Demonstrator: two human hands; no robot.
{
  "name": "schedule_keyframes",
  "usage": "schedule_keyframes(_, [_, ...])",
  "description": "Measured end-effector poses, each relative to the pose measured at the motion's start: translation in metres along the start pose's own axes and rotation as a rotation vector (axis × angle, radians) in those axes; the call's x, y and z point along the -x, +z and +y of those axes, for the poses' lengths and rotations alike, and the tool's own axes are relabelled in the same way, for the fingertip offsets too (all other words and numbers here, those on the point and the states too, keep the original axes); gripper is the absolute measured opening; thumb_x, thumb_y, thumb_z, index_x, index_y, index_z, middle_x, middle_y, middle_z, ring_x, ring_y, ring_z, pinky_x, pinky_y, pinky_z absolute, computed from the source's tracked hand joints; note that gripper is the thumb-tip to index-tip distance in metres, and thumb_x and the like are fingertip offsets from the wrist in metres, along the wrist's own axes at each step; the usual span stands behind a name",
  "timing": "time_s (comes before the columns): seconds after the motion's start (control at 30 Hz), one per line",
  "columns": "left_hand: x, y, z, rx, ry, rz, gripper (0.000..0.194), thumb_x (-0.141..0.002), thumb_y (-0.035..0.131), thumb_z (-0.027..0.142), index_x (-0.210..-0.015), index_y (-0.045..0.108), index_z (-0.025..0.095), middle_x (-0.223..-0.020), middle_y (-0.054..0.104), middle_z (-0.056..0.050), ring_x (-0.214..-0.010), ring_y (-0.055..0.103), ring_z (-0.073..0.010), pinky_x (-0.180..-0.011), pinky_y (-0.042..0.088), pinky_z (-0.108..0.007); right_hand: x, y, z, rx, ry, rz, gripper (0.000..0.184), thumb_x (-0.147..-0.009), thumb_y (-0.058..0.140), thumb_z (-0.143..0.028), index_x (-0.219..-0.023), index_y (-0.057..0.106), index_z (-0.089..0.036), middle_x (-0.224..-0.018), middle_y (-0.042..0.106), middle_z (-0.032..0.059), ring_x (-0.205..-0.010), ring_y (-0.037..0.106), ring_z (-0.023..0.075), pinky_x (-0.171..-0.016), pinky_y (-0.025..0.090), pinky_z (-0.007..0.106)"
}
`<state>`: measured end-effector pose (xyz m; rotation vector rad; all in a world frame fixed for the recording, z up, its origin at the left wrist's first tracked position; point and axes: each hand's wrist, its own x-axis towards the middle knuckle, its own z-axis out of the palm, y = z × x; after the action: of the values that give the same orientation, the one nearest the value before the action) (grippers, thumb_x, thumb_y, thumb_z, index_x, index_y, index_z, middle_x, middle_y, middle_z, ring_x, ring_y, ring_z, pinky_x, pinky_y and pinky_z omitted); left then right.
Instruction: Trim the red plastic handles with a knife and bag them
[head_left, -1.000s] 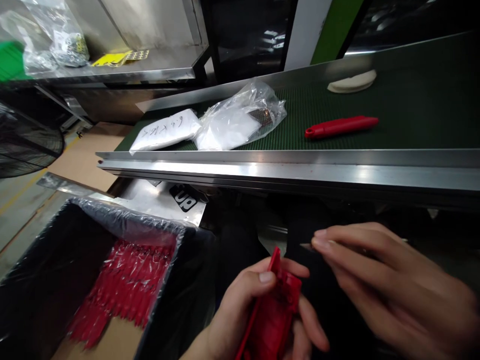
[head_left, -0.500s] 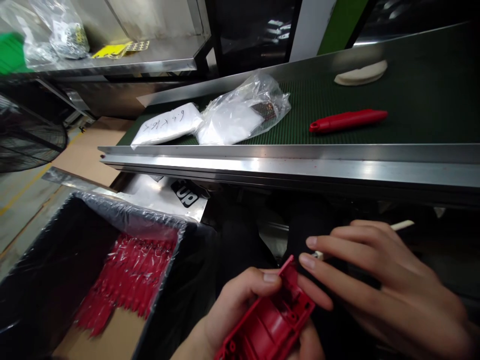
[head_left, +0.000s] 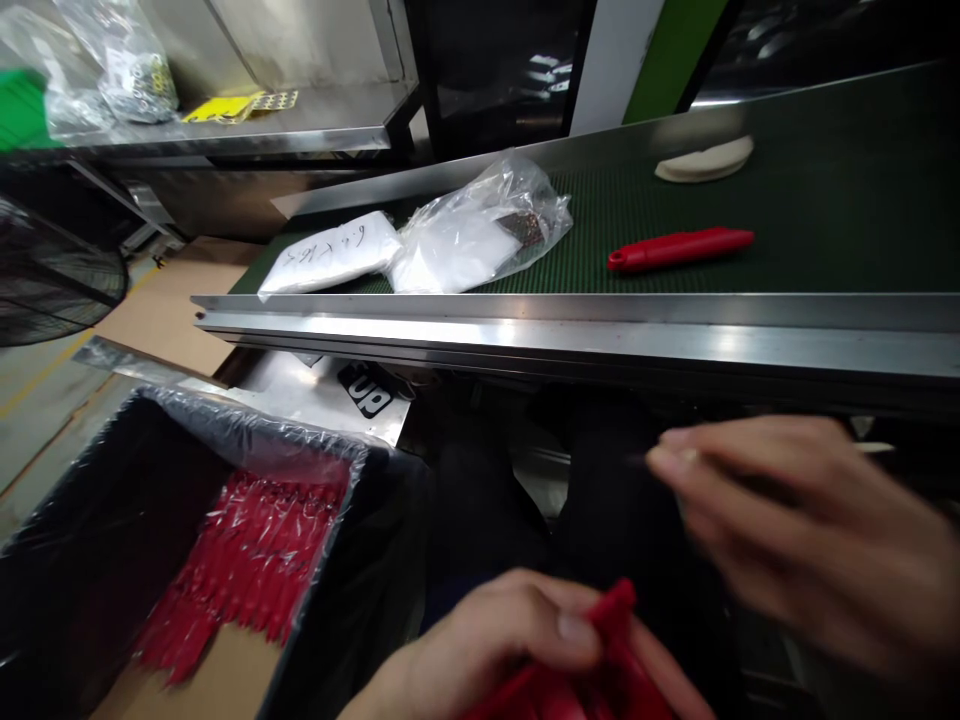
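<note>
At the bottom middle, my left hand [head_left: 517, 630] is closed around a red plastic shell [head_left: 581, 690], its thumb pressed on the near side. The shell's lower part runs out of the picture. Off to the right and apart from the shell, my right hand [head_left: 795, 530] is blurred, with thumb and fingers pinched together. A thin white-handled tool [head_left: 874, 447] runs through this hand; its pale end shows behind the knuckles. The tip at the fingers is too blurred to make out.
Ahead runs a green conveyor belt [head_left: 825, 200] with a metal rail [head_left: 570, 325]. On it lie a red handle-shaped piece [head_left: 679, 248], a pale curved piece [head_left: 705, 160] and plastic-wrapped white packets [head_left: 450, 245]. A lined black bin [head_left: 352, 520] at left holds several red pieces [head_left: 255, 550].
My right hand has drawn away from the red shell, up and to the right, with the tool. My left hand has lowered with the shell. The view has shifted slightly.
</note>
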<state>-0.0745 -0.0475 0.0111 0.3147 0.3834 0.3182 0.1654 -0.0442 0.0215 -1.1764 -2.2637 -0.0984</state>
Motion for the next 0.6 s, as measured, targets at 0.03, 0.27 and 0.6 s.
schedule_keyframes(0.03, [0.001,0.001,0.0,-0.029,-0.024,-0.013,0.042,-0.071,0.048,0.029,-0.088,0.072,-0.001,-0.061,0.058,-0.011,-0.045,0.045,-0.0098,-0.044,0.028,-0.02,0.0,-0.003,0.005,0.016,0.026,0.034,0.056,-0.091,0.053,-0.02,-0.143,0.041,-0.036,-0.114,0.061,0.0071,-0.097,0.06,0.0221,-0.076,0.05,0.04])
schedule_keyframes(0.27, [-0.001,-0.011,-0.007,0.236,0.08,-0.107,0.055,-0.084,0.034,0.042,-0.106,0.066,0.004,-0.053,0.057,-0.006,-0.032,0.036,-0.011,-0.034,0.023,-0.02,-0.006,-0.007,-0.021,-0.175,0.129,0.035,0.059,-0.087,0.052,-0.009,-0.14,0.045,-0.035,-0.112,0.06,0.006,-0.101,0.06,0.0222,-0.076,0.052,0.039])
schedule_keyframes(0.6, [-0.003,-0.01,-0.009,0.243,0.125,-0.14,0.057,-0.092,0.027,0.041,-0.116,0.061,0.002,-0.056,0.06,-0.01,-0.038,0.051,-0.0147,-0.036,0.033,-0.019,-0.009,0.005,-0.045,-0.375,0.327,0.063,0.037,-0.089,0.053,-0.007,-0.121,0.06,-0.025,-0.118,0.058,0.004,-0.106,0.058,0.0166,-0.08,0.051,0.028])
